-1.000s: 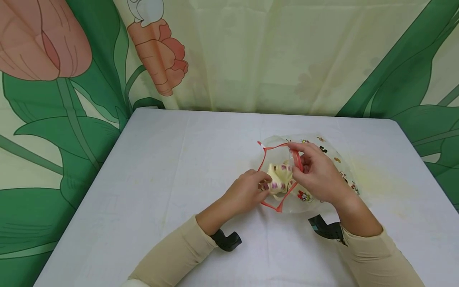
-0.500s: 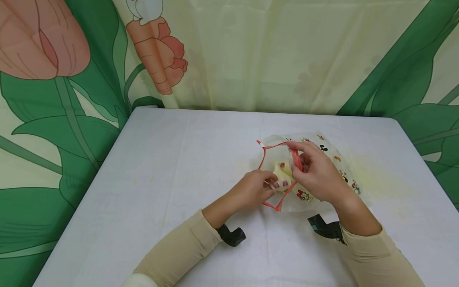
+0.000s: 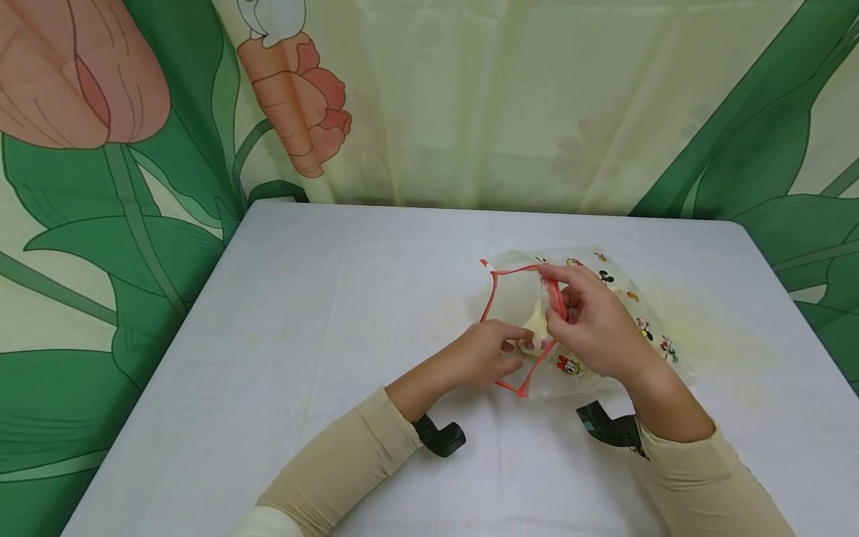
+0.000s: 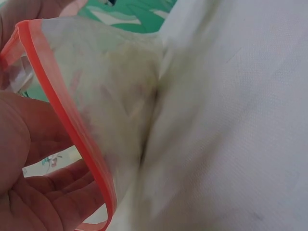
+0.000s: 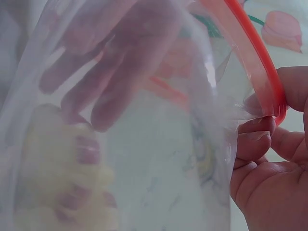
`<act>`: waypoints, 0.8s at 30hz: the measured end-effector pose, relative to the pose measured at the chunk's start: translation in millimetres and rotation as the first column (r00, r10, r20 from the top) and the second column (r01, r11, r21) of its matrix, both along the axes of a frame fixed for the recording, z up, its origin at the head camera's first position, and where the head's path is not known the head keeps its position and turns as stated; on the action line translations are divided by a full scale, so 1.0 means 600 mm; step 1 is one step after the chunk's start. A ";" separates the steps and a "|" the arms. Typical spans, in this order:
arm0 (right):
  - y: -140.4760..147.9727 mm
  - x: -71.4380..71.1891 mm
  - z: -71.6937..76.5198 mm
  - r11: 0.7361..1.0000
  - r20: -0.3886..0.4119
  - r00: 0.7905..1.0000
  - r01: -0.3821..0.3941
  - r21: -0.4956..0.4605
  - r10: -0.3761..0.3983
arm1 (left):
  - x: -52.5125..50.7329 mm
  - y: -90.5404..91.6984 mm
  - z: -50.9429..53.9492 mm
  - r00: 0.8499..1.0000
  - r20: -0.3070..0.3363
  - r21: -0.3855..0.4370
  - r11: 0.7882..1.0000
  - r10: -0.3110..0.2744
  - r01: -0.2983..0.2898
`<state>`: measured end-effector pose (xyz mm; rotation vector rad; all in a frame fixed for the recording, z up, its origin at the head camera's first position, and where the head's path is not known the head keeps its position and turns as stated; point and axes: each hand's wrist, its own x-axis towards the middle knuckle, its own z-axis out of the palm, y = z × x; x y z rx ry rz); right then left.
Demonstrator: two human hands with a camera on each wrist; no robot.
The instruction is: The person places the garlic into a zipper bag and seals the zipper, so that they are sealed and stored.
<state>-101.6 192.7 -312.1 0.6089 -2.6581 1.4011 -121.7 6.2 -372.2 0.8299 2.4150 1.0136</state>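
Observation:
A clear plastic bag [image 3: 620, 306] with a red rim and small cartoon prints lies on its side, its mouth facing left. My right hand [image 3: 600, 328] pinches the upper rim between thumb and fingers, and the right wrist view shows this hand [image 5: 276, 178] at the red edge [image 5: 260, 53]. Inside the bag is a pale yellow object [image 3: 537, 322] with purple marks, partly hidden. My left hand [image 3: 479, 358] reaches in through the mouth; seen through the plastic, its extended fingers [image 5: 130, 72] are at the top of the yellow object [image 5: 48, 159].
A white cloth covers the table [image 3: 302, 298]. Behind it hangs a curtain [image 3: 436, 104] printed with leaves and flowers. Black bands with a camera mount sit on both wrists, close to the cloth.
My left hand has moved right, deeper into the bag, and the yellow object has shifted right with it, more of it now covered. My right hand has stayed on the rim.

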 end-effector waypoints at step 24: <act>-0.001 0.000 -0.003 1.000 -0.008 1.000 0.003 -0.001 -0.003 | 0.001 -0.057 0.036 0.988 -0.024 0.248 0.959 0.150 -0.139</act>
